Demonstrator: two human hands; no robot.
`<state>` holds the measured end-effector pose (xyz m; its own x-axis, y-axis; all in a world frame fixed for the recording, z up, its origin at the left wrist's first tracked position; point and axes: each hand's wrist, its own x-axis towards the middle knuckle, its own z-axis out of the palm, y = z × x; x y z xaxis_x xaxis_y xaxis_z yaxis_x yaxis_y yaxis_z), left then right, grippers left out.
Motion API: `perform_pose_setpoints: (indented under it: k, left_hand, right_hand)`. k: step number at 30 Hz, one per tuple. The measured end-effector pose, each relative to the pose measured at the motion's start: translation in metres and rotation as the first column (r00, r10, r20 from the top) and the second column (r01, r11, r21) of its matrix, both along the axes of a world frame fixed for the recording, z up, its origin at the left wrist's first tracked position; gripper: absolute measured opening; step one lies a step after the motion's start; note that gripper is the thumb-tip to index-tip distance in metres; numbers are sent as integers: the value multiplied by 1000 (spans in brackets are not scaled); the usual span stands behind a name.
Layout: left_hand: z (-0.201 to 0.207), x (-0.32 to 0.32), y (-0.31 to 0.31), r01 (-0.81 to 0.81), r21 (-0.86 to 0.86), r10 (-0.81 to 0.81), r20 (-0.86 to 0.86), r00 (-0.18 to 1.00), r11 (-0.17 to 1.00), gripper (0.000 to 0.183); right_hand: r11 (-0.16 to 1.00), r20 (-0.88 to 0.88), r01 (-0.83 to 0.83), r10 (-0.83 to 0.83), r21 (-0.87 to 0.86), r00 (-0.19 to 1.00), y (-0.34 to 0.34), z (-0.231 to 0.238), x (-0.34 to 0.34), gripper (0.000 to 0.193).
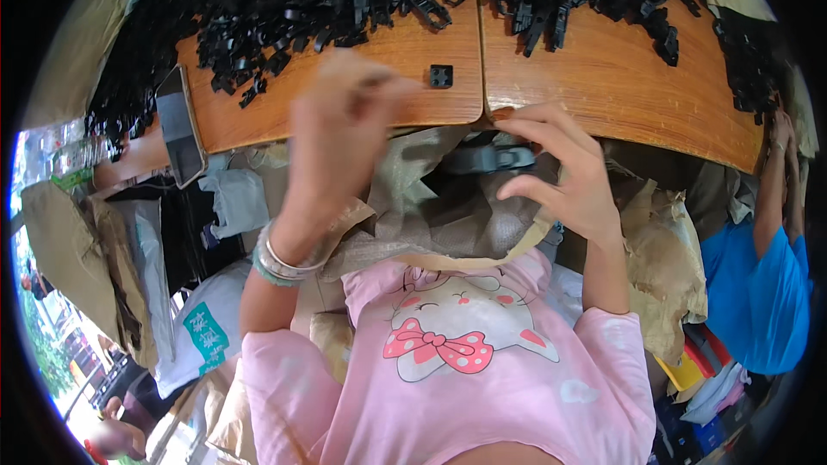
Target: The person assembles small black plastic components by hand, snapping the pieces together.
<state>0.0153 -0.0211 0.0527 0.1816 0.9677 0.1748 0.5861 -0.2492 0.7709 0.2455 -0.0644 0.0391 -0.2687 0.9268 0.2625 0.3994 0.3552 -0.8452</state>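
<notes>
My left hand (340, 133) is raised over the table's front edge, its fingers curled and smeared by motion. Whether anything is in them cannot be made out. To its right, a small square black block (441, 77) lies on the wooden table (405, 103). My right hand (573, 172) is just off the table edge, thumb and fingers spread apart. A blurred black plastic part (495, 158) is in the gap between them, above the grey lining of an opened sack (413, 207) on my lap. No firm grip on that part shows.
Piles of black plastic parts (293, 0) cover the table's far side. A phone-like dark slab (181, 125) leans at the left edge. Brown paper (663, 267) and white bags (237, 202) surround me. At the right, another person in a blue shirt (754, 293) reaches onto the table.
</notes>
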Motion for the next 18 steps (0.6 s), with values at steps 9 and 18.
perform_pose_setpoints:
  k: [9, 18]
  left_hand:
    - [-38, -44, 23, -132, 103, 148, -169, 974, 986, 19]
    - [-36, -38, 14, -93, 125, 112, -157, 981, 988, 20]
  right_hand:
    - [833, 427, 136, -407, 536, 808, 119, -6, 50, 30]
    - [888, 440, 82, -302, 453, 846, 107, -12, 27, 35]
